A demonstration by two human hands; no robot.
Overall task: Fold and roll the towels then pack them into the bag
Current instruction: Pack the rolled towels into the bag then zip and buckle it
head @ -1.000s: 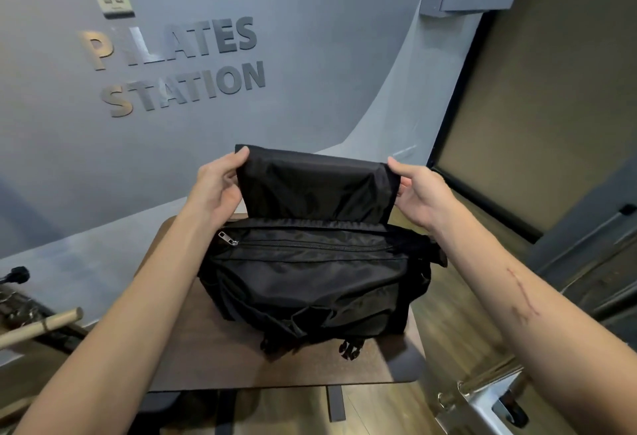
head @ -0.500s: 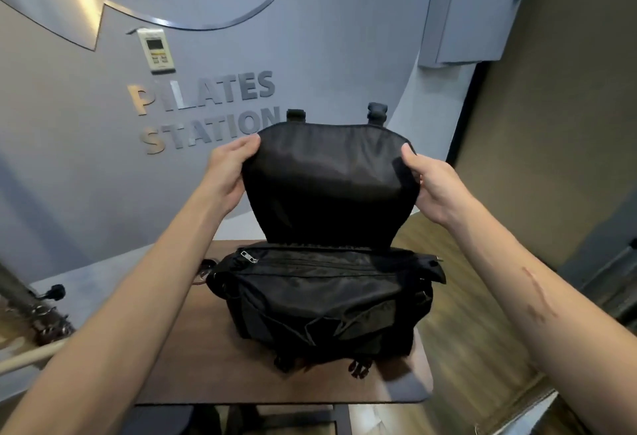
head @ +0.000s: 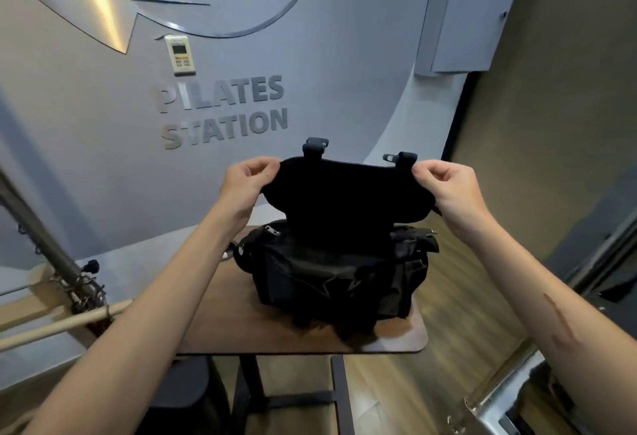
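Head view: black bag stands on brown table, near its right end. Bag flap is lifted upright, two buckle clips on its top edge. Left hand pinches left top corner of flap, fingers closed on cloth. Right hand pinches right top corner same way. Gray wall with metal letters stands far behind. Wooden stick lies at left.

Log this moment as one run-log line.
stage: opening bag | left hand: pinching flap corner | right hand: pinching flap corner | black fabric bag: on brown wooden table, flap raised | towels: none visible
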